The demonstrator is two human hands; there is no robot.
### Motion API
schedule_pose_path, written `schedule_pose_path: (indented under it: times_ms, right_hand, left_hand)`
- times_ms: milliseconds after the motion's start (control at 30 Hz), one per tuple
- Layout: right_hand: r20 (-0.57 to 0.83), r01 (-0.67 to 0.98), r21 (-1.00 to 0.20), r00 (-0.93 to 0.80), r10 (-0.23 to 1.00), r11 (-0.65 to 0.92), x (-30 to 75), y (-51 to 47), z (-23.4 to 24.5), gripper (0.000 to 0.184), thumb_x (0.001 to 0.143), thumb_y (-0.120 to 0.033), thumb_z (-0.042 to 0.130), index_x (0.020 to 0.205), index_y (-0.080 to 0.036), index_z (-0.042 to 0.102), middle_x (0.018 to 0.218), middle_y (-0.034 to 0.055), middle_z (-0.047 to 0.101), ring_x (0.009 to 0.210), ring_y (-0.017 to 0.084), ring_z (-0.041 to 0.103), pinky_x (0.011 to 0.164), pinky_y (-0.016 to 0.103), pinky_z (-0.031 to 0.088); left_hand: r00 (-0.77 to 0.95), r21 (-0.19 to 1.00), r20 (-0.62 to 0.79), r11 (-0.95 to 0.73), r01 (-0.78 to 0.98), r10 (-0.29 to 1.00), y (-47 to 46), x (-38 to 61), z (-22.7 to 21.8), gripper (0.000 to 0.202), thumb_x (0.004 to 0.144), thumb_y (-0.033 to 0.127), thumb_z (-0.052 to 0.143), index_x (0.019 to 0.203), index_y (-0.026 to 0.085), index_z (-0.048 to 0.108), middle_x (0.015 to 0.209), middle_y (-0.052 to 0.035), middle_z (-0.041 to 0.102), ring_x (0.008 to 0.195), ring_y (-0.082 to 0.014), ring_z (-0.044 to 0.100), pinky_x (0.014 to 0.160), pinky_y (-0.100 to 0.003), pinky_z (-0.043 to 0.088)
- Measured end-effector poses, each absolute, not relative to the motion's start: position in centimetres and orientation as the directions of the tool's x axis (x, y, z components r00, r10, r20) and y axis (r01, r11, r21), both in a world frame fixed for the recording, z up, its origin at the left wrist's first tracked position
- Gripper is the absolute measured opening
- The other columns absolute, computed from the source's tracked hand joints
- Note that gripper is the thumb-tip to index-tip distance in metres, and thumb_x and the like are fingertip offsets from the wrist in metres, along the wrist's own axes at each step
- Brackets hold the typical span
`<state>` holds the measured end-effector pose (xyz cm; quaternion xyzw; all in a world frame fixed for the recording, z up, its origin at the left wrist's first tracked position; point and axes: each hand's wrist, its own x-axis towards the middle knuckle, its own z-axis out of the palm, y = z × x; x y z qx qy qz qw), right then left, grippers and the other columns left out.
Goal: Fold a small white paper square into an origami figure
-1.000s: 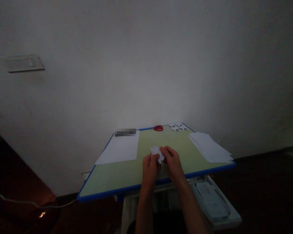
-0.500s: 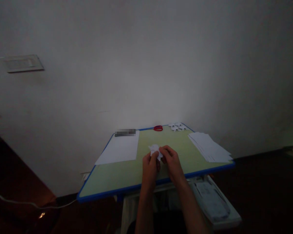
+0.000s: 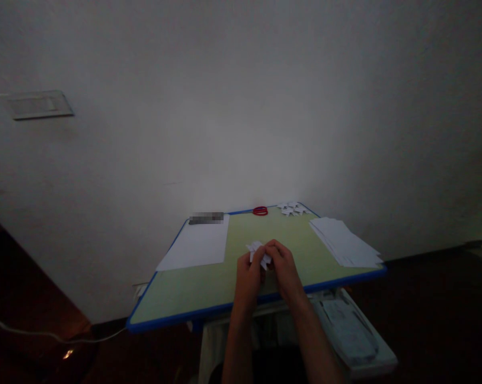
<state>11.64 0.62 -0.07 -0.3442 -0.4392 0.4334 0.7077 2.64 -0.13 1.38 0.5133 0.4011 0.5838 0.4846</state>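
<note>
- White folded paper (image 3: 254, 247) is sitting between both hands, over the surface (image 3: 241, 228); whether it is touching down, I cannot tell.
- Left hand (image 3: 247, 277) is pinching it from the near left, thumb lying on top; right hand (image 3: 284, 266) is gripping its right side, fingertips bent inward.
- Judging by these pinches, the hands are pressing or tucking folds; the next move is probably calling for a steady left hold and a small, precise push from the right.
- One pointed corner is aiming forward and leftward, away from the left hand; another is poking back between the hands. No sure long axis is showing, though the visible span is slanting from far left to near right.
- Beyond the right hand, small paper pieces (image 3: 292, 208) are lying grouped; red-handled scissors (image 3: 260, 211) are resting ahead of both hands; a paper stack (image 3: 345, 242) is lying to the right.
</note>
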Motion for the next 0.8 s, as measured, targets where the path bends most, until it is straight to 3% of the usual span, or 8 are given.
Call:
schedule_pose_path:
  times_ms: [167,400,667,733,800]
  right_hand:
    - [0.324,-0.304,-0.872,0.231,0.918,0.384,11.59,0.58,0.07,0.023,0.077,-0.036,0.068,0.065,-0.021,0.056,0.059,-0.0056,0.046,0.056,0.012,0.039,0.051,0.025,0.031]
    - [0.28,-0.398,-0.845,0.236,0.931,0.355,11.41,0.33,0.12,0.038,0.079,-0.05,0.075,0.067,-0.022,0.052,0.061,-0.0064,0.044,0.056,0.012,0.037,0.049,0.024,0.032]
    - [0.289,-0.391,-0.845,0.242,0.926,0.366,11.45,0.39,0.2,0.038,0.078,-0.051,0.075,0.066,-0.022,0.054,0.061,-0.0052,0.046,0.056,0.013,0.04,0.049,0.025,0.033]
    - [0.322,-0.372,-0.84,0.245,0.914,0.395,11.47,0.31,0.27,0.032,0.079,-0.049,0.074,0.071,-0.021,0.06,0.064,-0.0043,0.051,0.058,0.013,0.043,0.051,0.025,0.035]
    - [0.352,-0.366,-0.837,0.211,0.912,0.407,11.5,0.12,0.36,0.027,0.08,-0.047,0.074,0.088,-0.021,0.068,0.07,-0.0035,0.056,0.061,0.014,0.048,0.054,0.025,0.039]
  left_hand:
    - [-0.021,0.961,0.218,-0.218,-0.168,0.976,-0.2,2.5,1.28,0.051,0.073,0.063,0.069,0.059,0.016,0.056,0.048,0.0036,0.046,0.041,-0.0083,0.039,0.04,-0.022,0.029]
    - [0.029,0.952,0.245,-0.235,-0.194,0.969,-0.55,2.39,1.29,0.045,0.076,0.056,0.069,0.059,0.015,0.059,0.05,0.0024,0.05,0.043,-0.0093,0.043,0.042,-0.022,0.034]
    - [0.028,0.946,0.244,-0.232,-0.228,0.969,-0.2,2.39,0.6,0.054,0.075,0.066,0.071,0.063,0.015,0.061,0.053,0.0023,0.051,0.044,-0.0085,0.043,0.042,-0.021,0.034]
    - [0.021,0.943,0.262,-0.251,-0.219,0.965,-0.07,2.4,0.54,0.057,0.077,0.07,0.069,0.064,0.015,0.06,0.052,0.0026,0.05,0.044,-0.0079,0.043,0.042,-0.02,0.033]
    - [-0.01,0.941,0.265,-0.261,-0.215,0.964,-0.02,2.42,0.67,0.06,0.076,0.073,0.068,0.063,0.015,0.058,0.051,0.0037,0.048,0.043,-0.0073,0.041,0.041,-0.02,0.031]
